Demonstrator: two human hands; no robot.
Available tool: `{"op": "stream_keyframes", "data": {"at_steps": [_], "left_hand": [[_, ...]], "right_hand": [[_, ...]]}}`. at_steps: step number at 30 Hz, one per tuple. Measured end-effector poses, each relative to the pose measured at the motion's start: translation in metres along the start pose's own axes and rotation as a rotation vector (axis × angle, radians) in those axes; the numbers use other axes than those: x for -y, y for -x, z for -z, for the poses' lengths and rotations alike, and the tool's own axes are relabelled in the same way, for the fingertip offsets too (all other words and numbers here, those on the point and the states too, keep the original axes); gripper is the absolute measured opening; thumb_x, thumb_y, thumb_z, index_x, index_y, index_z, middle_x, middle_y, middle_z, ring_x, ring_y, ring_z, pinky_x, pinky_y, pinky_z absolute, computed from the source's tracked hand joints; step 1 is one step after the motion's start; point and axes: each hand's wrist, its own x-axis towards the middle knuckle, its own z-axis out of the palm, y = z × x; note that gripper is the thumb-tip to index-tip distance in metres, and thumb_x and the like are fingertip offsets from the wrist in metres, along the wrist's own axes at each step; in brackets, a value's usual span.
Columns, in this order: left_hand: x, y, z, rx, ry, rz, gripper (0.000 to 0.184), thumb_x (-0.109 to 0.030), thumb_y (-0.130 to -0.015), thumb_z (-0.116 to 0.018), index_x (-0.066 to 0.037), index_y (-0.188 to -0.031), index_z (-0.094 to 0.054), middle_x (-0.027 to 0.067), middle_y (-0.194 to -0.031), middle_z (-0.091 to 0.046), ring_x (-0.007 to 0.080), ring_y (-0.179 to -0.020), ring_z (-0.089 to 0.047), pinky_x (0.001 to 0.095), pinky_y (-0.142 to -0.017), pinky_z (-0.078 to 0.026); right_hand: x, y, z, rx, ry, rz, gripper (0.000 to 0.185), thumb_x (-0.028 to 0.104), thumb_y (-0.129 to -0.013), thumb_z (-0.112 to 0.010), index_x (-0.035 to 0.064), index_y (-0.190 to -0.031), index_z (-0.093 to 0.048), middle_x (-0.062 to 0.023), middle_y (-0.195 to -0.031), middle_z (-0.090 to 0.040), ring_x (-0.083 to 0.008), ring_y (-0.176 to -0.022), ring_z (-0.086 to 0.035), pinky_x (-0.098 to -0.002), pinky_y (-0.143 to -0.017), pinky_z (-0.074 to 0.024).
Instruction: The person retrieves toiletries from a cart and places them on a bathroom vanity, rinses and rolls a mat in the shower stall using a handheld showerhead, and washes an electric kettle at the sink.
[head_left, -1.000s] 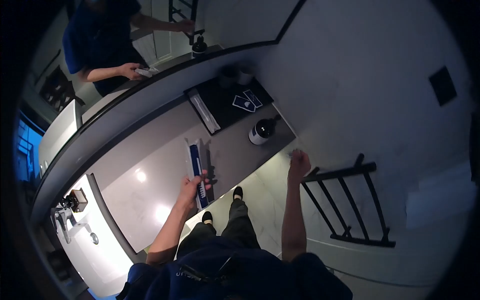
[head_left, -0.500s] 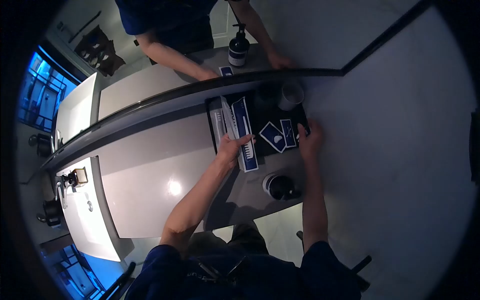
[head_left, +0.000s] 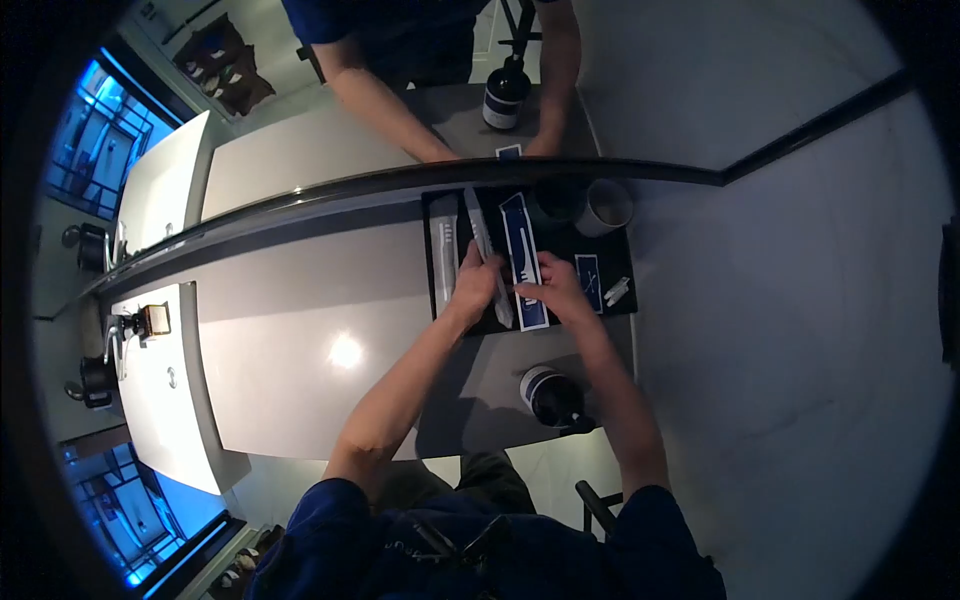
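Observation:
My left hand (head_left: 478, 287) is closed on a long, thin whitish packet (head_left: 482, 228), standing nearly on edge over the black tray (head_left: 620, 254). My right hand (head_left: 560, 288) pinches the side of a long blue comb packet (head_left: 518, 228), which has a white comb printed on it. Left of both hands, a pale long packet (head_left: 444, 250) lies along the tray's left side. Right of my right hand are a small blue packet with crossed swabs (head_left: 588, 280) and a small white object (head_left: 618, 291) whose kind I cannot make out.
A clear cup (head_left: 606, 210) and a dark glass (head_left: 556, 203) stand at the tray's back right. A dark pump bottle (head_left: 550, 395) is near the counter's front edge. The mirror's black frame (head_left: 400, 177) runs behind the tray. A white sink (head_left: 165, 400) is far left.
My right hand has moved left from the tray's right edge to the comb packet. My left hand now holds only the whitish packet, separated from the comb packet. The other small blue packet is hidden.

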Motion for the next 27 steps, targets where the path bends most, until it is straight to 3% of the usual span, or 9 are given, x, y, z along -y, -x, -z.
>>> {"op": "stream_keyframes", "data": {"at_steps": [2, 9, 12, 16, 17, 20, 22, 23, 27], "left_hand": [[-0.002, 0.007, 0.003, -0.105, -0.488, -0.334, 0.036, -0.019, -0.079, -0.051, 0.001, -0.107, -0.043, 0.0153, -0.079, -0.054, 0.0299, -0.073, -0.053, 0.0419, -0.068, -0.044], [-0.013, 0.004, 0.003, -0.196, -0.721, -0.199, 0.02, -0.016, -0.078, -0.055, 0.004, -0.081, -0.055, 0.0229, -0.079, -0.06, 0.0426, -0.075, -0.056, 0.0452, -0.067, -0.044], [0.004, -0.01, 0.011, -0.261, -0.926, -0.338, 0.02, -0.016, -0.079, -0.054, 0.003, -0.087, -0.055, 0.0241, -0.081, -0.06, 0.044, -0.079, -0.056, 0.0475, -0.069, -0.046], [-0.018, 0.009, 0.004, -0.21, -0.874, -0.441, 0.06, -0.004, -0.072, -0.056, 0.001, -0.129, -0.035, 0.0266, -0.092, -0.056, 0.0436, -0.084, -0.054, 0.0475, -0.075, -0.045], [-0.015, 0.012, 0.011, -0.194, -1.007, -0.588, 0.078, 0.0, -0.068, -0.058, -0.004, -0.138, -0.022, 0.0239, -0.096, -0.054, 0.0413, -0.088, -0.053, 0.0436, -0.079, -0.045], [-0.052, 0.037, 0.029, 0.14, -0.668, -0.672, 0.069, -0.002, -0.068, -0.067, -0.007, -0.132, -0.039, 0.014, -0.089, -0.055, 0.028, -0.085, -0.056, 0.0321, -0.075, -0.047], [-0.077, 0.076, 0.026, 0.427, -0.109, -0.151, 0.056, -0.004, -0.074, -0.069, -0.007, -0.126, -0.047, 0.0068, -0.083, -0.057, 0.0161, -0.076, -0.058, 0.0254, -0.067, -0.047], [-0.081, 0.078, 0.023, 0.416, -0.143, -0.153, 0.035, -0.006, -0.08, -0.066, -0.006, -0.113, -0.052, 0.0026, -0.08, -0.058, 0.0089, -0.068, -0.057, 0.0212, -0.061, -0.046], [-0.054, 0.069, 0.0, 0.138, -0.084, -0.313, 0.019, -0.01, -0.081, -0.066, -0.005, -0.088, -0.049, 0.0037, -0.078, -0.058, 0.0097, -0.069, -0.058, 0.0223, -0.059, -0.045]], "right_hand": [[-0.002, -0.003, -0.003, -0.045, -0.023, -0.047, 0.043, -0.001, -0.072, -0.069, 0.0005, -0.111, -0.052, -0.0079, -0.092, -0.065, -0.0129, -0.081, -0.062, -0.0249, -0.069, -0.0506], [-0.01, -0.012, -0.003, -0.079, -0.158, -0.185, 0.037, 0.008, -0.079, -0.06, 0.0015, -0.114, -0.051, -0.0069, -0.085, -0.063, -0.013, -0.069, -0.06, -0.0249, -0.053, -0.0485], [0.01, 0.0, -0.001, -0.06, -0.226, -0.176, 0.033, 0.003, -0.075, -0.057, 0.0015, -0.107, -0.053, -0.0065, -0.085, -0.062, -0.0136, -0.069, -0.059, -0.0245, -0.055, -0.0477], [0.026, 0.008, -0.003, -0.028, -0.013, 0.053, 0.022, -0.001, -0.071, -0.053, 0.0025, -0.093, -0.057, -0.0031, -0.076, -0.061, -0.0104, -0.065, -0.058, -0.0231, -0.057, -0.0448], [0.043, 0.009, -0.004, -0.011, 0.17, 0.115, 0.02, 0.0, -0.071, -0.053, 0.0022, -0.09, -0.057, -0.0035, -0.074, -0.06, -0.0109, -0.065, -0.058, -0.0239, -0.057, -0.0448], [0.096, -0.002, -0.011, 0.08, 0.678, 0.374, 0.015, 0.004, -0.068, -0.053, 0.0013, -0.082, -0.059, -0.0108, -0.074, -0.06, -0.0233, -0.07, -0.06, -0.0332, -0.064, -0.0463], [0.093, -0.012, -0.02, 0.162, 0.779, 0.571, 0.014, 0.008, -0.07, -0.054, 0.0033, -0.082, -0.06, -0.0135, -0.08, -0.062, -0.0313, -0.08, -0.059, -0.0394, -0.073, -0.0457], [0.097, -0.019, -0.024, 0.265, 0.882, 0.432, 0.016, 0.007, -0.073, -0.053, 0.0039, -0.085, -0.063, -0.0136, -0.083, -0.062, -0.0299, -0.088, -0.058, -0.0383, -0.078, -0.0457], [0.099, 0.008, -0.012, -0.069, 0.728, 0.486, 0.027, 0.003, -0.079, -0.052, 0.0049, -0.105, -0.06, -0.0127, -0.103, -0.061, -0.0276, -0.099, -0.058, -0.0368, -0.086, -0.0458]]}}
